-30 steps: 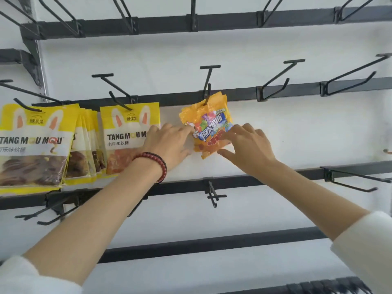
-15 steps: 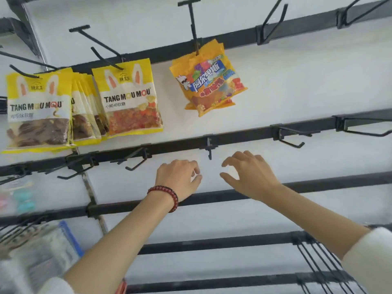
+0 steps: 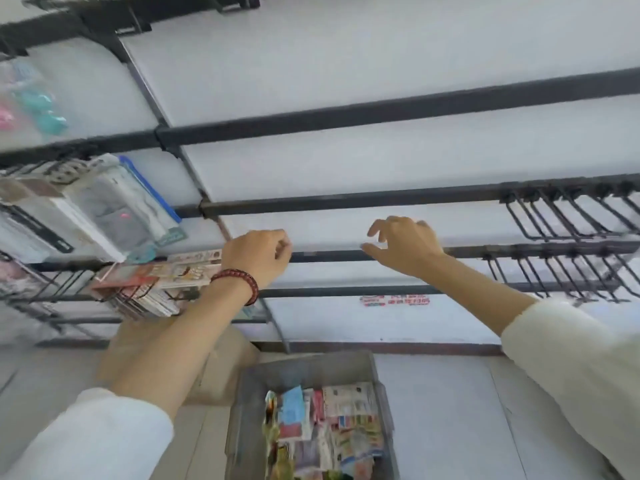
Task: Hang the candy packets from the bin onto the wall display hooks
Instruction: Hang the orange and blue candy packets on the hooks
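Note:
A grey bin [image 3: 308,370] stands on the floor below me, holding several colourful candy packets [image 3: 325,427]. My left hand [image 3: 258,258], with a red bead bracelet on its wrist, hovers in front of the wall rails with its fingers loosely curled and nothing in them. To the right at the same height is my right hand [image 3: 405,245], its fingers spread and empty. Both hands are well above the bin. Rows of bare black display hooks [image 3: 568,216] stick out of the rails at the right. The hung candy packets are out of view.
Black horizontal rails [image 3: 346,114] cross the white wall panel. At the left hang packaged goods [image 3: 104,209] and flat card packs [image 3: 156,282] on hooks. A cardboard box [image 3: 221,368] sits left of the bin on the floor.
Both hands let go of the orange candy packet, left on its hook, and dropped down. My view tilted down from the upper hooks, bringing the bin into sight.

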Tool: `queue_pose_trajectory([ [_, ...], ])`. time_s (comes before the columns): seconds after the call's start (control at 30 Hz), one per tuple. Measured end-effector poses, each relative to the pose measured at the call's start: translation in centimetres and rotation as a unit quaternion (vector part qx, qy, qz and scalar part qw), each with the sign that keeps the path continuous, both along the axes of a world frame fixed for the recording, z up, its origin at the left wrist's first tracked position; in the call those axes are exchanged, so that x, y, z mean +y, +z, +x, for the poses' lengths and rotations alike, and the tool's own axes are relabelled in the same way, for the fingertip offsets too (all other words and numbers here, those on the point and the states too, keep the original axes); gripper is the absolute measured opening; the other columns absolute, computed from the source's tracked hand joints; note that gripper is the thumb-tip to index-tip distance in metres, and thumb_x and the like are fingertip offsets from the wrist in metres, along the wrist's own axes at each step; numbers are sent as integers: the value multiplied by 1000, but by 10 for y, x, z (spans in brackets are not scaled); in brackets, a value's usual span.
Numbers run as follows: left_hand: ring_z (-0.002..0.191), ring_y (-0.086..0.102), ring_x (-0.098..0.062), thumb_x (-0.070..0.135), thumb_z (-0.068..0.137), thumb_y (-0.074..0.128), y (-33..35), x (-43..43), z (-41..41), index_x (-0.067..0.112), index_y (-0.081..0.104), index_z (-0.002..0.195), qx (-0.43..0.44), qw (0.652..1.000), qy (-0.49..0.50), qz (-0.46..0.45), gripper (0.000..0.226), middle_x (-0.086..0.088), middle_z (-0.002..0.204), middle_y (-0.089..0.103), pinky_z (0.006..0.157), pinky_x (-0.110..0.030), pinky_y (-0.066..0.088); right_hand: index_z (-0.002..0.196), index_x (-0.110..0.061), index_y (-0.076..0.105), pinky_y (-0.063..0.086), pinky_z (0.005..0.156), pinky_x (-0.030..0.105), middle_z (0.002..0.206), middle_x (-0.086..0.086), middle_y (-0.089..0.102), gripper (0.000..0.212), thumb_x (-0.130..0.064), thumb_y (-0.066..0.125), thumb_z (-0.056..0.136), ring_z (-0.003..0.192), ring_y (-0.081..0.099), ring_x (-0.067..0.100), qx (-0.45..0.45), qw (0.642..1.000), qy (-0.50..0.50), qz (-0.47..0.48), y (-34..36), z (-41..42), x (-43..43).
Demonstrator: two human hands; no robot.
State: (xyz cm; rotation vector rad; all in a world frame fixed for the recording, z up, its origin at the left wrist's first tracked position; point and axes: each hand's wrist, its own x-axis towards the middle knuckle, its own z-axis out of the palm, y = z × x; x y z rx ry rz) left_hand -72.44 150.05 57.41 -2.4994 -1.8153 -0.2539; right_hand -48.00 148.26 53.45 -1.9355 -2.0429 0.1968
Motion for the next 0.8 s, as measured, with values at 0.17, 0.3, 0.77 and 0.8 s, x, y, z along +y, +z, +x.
queue_pose_trajectory([
  [0.17, 93, 65, -21, 31, 92, 45, -97, -22, -77, 28, 57, 107, 5, 994, 15, -109, 20, 8, 102, 70, 72, -32, 51, 116, -28, 58, 38, 91, 33, 106, -6, 64, 37, -52, 48, 90, 104, 58, 17, -15, 995, -1, -103, -73, -74, -38],
  [0.3, 96, 63, -23, 31, 93, 44, -165, -62, -139, 27, 58, 107, 16, 978, 43, -201, 21, 3, 105, 68, 76, -33, 50, 119, -28, 57, 36, 97, 36, 116, -4, 61, 36, -49, 47, 91, 110, 55, 18, -9, 979, -13, -203, -129, -144, -82],
  [0.77, 93, 62, -23, 35, 95, 42, -273, -177, -226, 23, 53, 105, 15, 933, 73, -353, 19, -1, 101, 65, 71, -29, 43, 119, -27, 57, 44, 97, 41, 131, -5, 55, 38, -50, 46, 91, 112, 56, 20, 42, 920, -72, -382, -233, -235, -204],
  [0.8, 92, 61, -23, 34, 95, 42, -277, -183, -226, 23, 53, 105, 14, 928, 74, -365, 19, -1, 101, 65, 72, -29, 44, 121, -27, 56, 45, 96, 41, 131, -5, 56, 40, -52, 45, 91, 111, 57, 20, 46, 918, -77, -387, -235, -234, -202],
])
